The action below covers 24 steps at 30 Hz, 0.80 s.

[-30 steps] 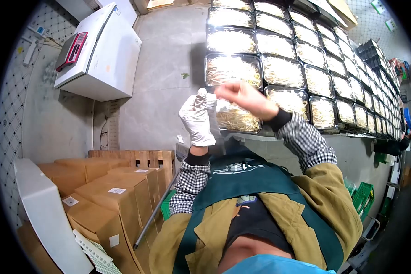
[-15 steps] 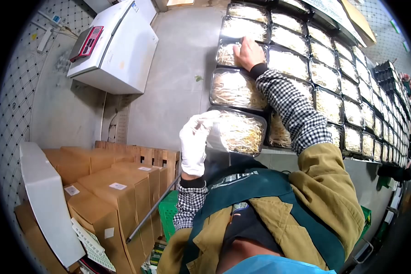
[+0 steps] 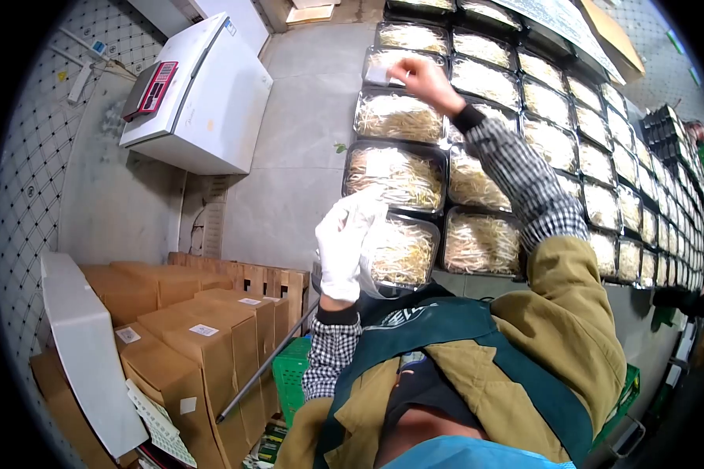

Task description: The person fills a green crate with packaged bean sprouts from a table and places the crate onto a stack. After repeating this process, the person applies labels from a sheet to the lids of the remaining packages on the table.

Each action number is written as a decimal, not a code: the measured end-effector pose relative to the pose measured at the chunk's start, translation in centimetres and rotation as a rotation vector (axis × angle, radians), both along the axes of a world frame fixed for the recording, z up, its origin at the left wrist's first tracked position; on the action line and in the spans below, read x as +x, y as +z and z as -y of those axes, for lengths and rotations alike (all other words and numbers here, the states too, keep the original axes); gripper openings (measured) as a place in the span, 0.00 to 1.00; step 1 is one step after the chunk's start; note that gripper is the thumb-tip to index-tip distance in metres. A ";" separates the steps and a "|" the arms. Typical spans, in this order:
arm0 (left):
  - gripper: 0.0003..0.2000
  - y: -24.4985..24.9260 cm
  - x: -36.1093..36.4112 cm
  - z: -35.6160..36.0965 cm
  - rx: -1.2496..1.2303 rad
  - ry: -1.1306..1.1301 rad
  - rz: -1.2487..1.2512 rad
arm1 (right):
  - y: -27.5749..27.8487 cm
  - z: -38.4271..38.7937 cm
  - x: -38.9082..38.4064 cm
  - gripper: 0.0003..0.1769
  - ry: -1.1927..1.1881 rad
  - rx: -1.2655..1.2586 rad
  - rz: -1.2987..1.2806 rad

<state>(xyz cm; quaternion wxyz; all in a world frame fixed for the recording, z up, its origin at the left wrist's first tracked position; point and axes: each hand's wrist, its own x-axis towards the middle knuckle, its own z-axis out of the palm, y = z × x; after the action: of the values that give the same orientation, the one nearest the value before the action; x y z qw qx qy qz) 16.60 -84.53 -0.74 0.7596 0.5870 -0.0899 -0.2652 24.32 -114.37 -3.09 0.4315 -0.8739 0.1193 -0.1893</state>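
Bench crowded with rows of trays, pale floor alongside.
The gloved left hand has its grip clamped on the nearest sprout tray at the bench edge. The bare right hand is raised over the far trays, its grip pinched together on a small white slip.

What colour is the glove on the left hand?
White; best in the head view, left hand holding the sprout tray.

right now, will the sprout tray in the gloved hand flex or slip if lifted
Probably light: the left hand alone holds the sprout tray by one end. Thin plastic walls likely flex. Its glossy film cover may feel slippery.
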 end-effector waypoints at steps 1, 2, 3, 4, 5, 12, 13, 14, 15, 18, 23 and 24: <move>0.14 0.2 -0.1 -0.4 -0.024 -0.052 0.008 | -1.4 2.8 2.9 0.19 -0.108 -0.182 0.025; 0.14 1.1 -0.4 -0.3 -0.007 -0.035 0.023 | -3.2 5.1 5.5 0.22 -0.211 -0.279 -0.010; 0.14 1.0 -0.4 -0.6 -0.017 -0.030 0.026 | -4.0 5.9 6.8 0.24 -0.282 -0.305 -0.116; 0.13 1.0 -0.4 -0.8 -0.025 -0.025 0.029 | -4.6 6.2 7.7 0.25 -0.351 -0.330 -0.225; 0.12 1.4 -0.6 -0.7 -0.010 0.025 0.023 | -6.2 5.4 7.8 0.26 -0.498 -0.540 -0.121; 0.12 0.7 -0.1 1.3 0.063 0.111 0.158 | -5.4 2.5 4.1 0.10 -0.158 -0.352 0.237; 0.12 0.2 0.0 1.8 0.041 0.142 0.148 | -2.8 -0.4 1.2 0.17 0.239 0.237 -0.056; 0.12 -0.1 0.0 2.2 0.072 0.170 0.128 | 0.0 -3.2 -2.2 0.23 0.384 0.144 -0.215; 0.12 -0.3 0.1 2.7 0.105 0.196 0.108 | 2.8 -6.2 -5.6 0.23 0.597 0.567 -0.310; 0.08 -2.2 0.8 4.2 0.100 0.200 0.270 | 3.4 -8.8 -9.7 0.13 0.585 0.712 -0.292; 0.06 2.3 -0.6 4.8 0.083 -0.038 -0.069 | -0.8 5.1 1.4 0.14 -0.009 0.037 0.091; 0.08 2.5 -0.9 4.6 0.073 -0.073 -0.134 | -2.4 9.4 5.3 0.17 -0.176 -0.149 0.100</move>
<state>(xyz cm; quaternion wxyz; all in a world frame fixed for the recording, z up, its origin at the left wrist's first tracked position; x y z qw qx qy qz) 15.67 -89.16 1.73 0.7319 0.5916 -0.0506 -0.3343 29.59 -123.82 -5.47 0.3525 -0.8791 0.1598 -0.2780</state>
